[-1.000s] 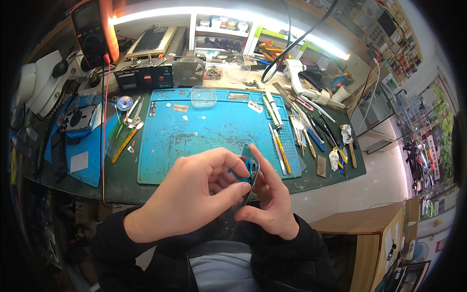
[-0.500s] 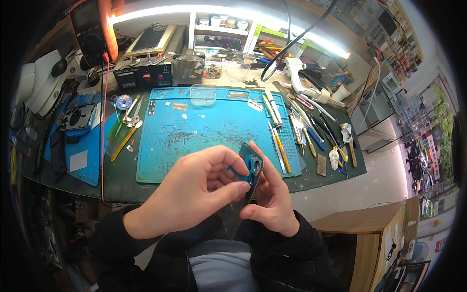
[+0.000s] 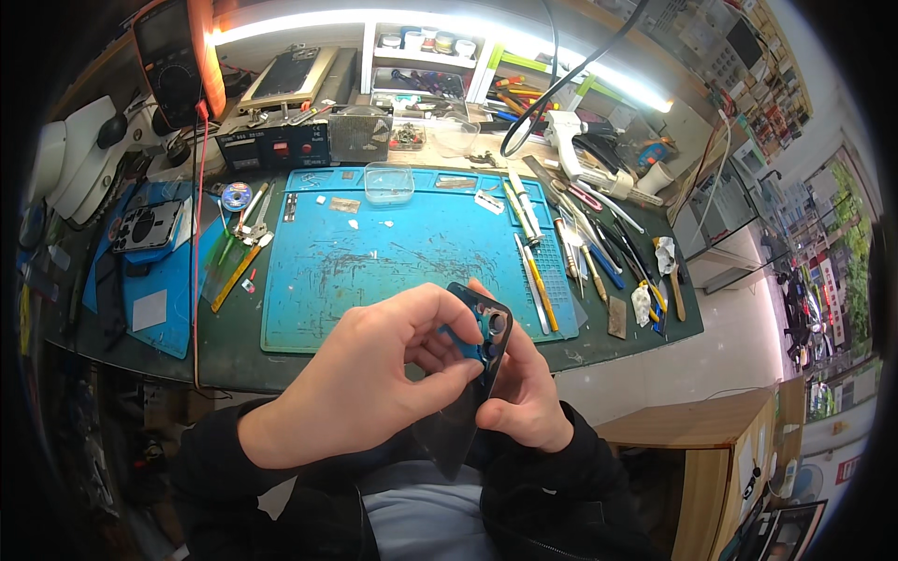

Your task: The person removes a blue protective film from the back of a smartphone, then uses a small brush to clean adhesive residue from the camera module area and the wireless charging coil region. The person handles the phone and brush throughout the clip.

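Plainly, the thin, dark, rectangular panel (image 3: 447,439) slanted from far right to near left by the near edge of the dark green desk (image 3: 229,341), right hand (image 3: 528,397) clasping its right side, left hand (image 3: 369,365) pinching its holed far end.

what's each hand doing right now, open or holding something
Left hand: half closed at the dark panel, near its holed end; grip cannot be told.
Right hand: holding the dark panel.

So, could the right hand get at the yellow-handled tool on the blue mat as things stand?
Probably, but not with a free grip: the right hand is supporting the phone back panel. Nothing visible seems to block its way to the yellow-handled tool.
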